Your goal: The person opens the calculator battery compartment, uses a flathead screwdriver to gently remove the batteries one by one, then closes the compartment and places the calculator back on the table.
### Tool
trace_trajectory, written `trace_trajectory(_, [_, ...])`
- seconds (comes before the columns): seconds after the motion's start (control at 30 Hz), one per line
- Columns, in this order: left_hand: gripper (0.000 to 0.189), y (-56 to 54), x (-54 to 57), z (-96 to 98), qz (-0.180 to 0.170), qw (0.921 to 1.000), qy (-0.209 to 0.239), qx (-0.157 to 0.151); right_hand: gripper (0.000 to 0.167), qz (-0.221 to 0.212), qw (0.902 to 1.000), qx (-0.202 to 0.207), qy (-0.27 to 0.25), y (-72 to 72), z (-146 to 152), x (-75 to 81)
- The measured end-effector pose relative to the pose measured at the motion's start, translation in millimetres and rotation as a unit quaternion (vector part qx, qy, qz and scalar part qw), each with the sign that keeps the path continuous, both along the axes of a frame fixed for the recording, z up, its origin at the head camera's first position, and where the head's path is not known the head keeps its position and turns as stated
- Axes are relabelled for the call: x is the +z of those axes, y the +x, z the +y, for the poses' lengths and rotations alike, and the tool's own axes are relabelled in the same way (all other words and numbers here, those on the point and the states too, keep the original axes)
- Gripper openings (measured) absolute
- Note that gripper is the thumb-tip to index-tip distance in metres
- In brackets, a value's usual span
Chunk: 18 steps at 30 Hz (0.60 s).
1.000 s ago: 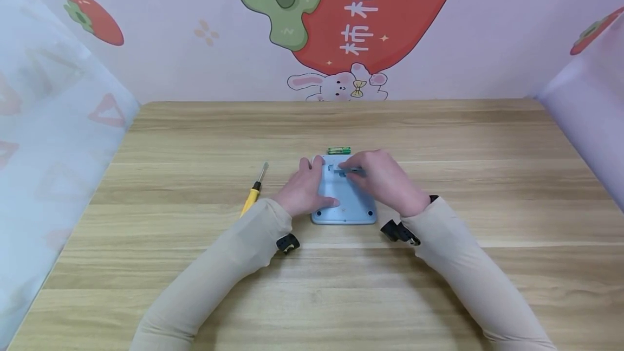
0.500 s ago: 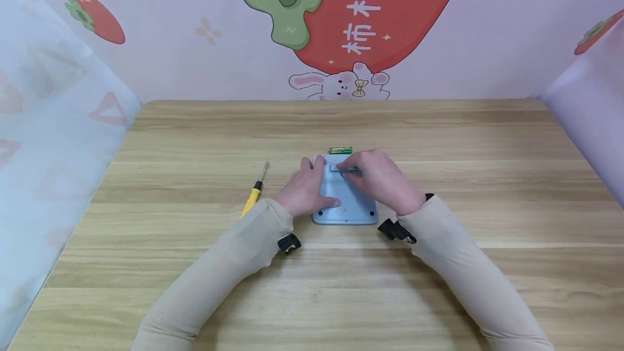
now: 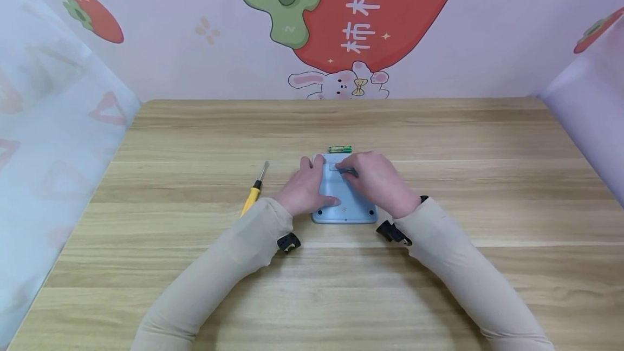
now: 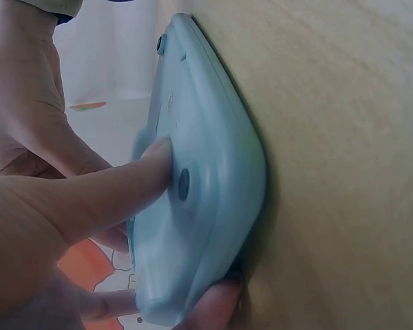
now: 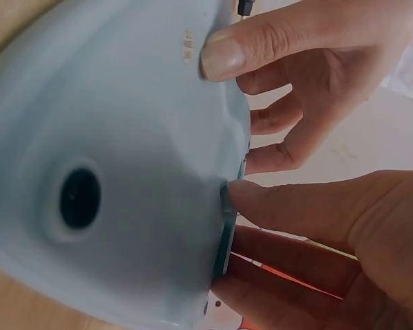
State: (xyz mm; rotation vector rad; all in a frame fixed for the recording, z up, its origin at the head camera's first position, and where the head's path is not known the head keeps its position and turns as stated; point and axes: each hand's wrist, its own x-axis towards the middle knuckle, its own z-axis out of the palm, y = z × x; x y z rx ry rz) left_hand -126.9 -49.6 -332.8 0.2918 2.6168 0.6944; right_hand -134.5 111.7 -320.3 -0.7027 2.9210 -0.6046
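A light blue calculator (image 3: 345,213) lies face down on the table, its dark round feet showing. My left hand (image 3: 303,191) grips its left side, with the thumb (image 4: 134,182) pressed on the back and fingers around the edge. My right hand (image 3: 379,182) is over the upper right part. Its thumb and fingers pinch the small blue battery cover (image 5: 225,237) at the battery compartment near the far end. In the head view the right hand hides part of the cover. Green batteries (image 3: 340,149) lie just beyond the calculator's far edge.
A screwdriver (image 3: 252,196) with a yellow handle lies to the left of the calculator, its handle end hidden by the left sleeve. The wooden table (image 3: 463,140) meets a printed cloth backdrop (image 3: 170,69) at the back, with more cloth at both sides.
The right hand has brought the battery cover down from a raised position over the compartment until it lies close against the calculator's back. The left hand keeps its place.
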Motion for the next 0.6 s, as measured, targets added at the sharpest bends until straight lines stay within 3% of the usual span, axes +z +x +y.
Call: trace_trajectory(0.6, [0.09, 0.0, 0.6, 1.1, -0.004, 1.0, 0.003, 0.003, 0.023, 0.021, 0.9998, 0.007, -0.002, 0.3, 0.6, -4.4])
